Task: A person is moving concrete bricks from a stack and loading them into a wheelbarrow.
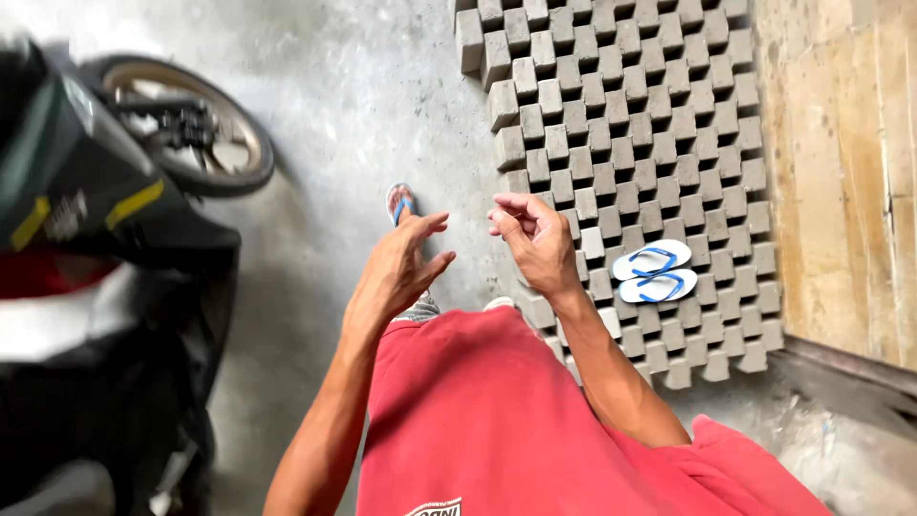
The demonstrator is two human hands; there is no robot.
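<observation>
Both my hands are raised in front of my red shirt (478,411), above a concrete floor. My left hand (401,263) is open with its fingers spread and holds nothing. My right hand (535,239) is beside it, fingers loosely curled inward, with nothing visible in it. The two hands are apart by a small gap. Below my left hand, my foot in a blue-strapped flip-flop (399,201) rests on the floor.
A dark motorbike (95,210) with its wheel (191,124) fills the left side. A patch of grey paving blocks (630,115) lies ahead right, with a pair of white and blue flip-flops (654,272) on it. A wooden board (841,172) stands at the right.
</observation>
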